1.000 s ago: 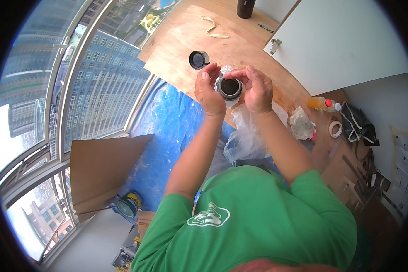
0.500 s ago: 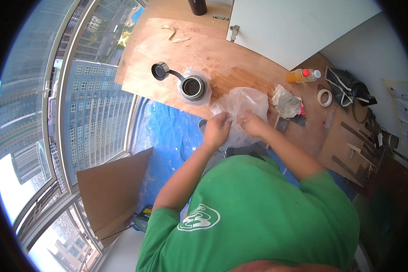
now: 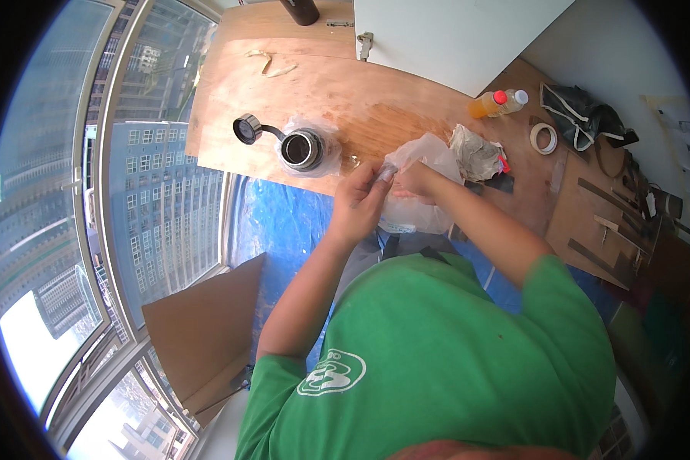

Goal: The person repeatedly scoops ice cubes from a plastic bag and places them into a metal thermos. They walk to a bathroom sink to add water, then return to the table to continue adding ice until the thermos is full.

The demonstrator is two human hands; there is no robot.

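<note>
Both hands grip a translucent plastic bag (image 3: 431, 157) in front of my body, at the near edge of the wooden worktop (image 3: 391, 84). My left hand (image 3: 358, 201) pinches gathered plastic between thumb and fingers. Close against it, my right hand (image 3: 418, 182) is closed on the same bag, its fingers partly hidden. To the left stands a metal flask (image 3: 301, 149) with its mouth uncovered, its lid (image 3: 248, 129) flipped out on a strap. Crumpled clear plastic (image 3: 328, 153) surrounds the flask's base. A wadded whitish cloth (image 3: 477, 153) lies to the right of the bag.
Two small bottles (image 3: 498, 103), a tape roll (image 3: 543, 139) and a dark bag (image 3: 586, 115) sit at the right. Flat hand tools (image 3: 599, 261) lie nearer. A white panel (image 3: 445, 38) covers the back. Cardboard (image 3: 207, 330) stands at left, by blue floor sheeting (image 3: 272, 215) and windows.
My hands have drawn closer together, bunching the plastic between them. The whole view has shifted, so the flask and worktop appear further left.
</note>
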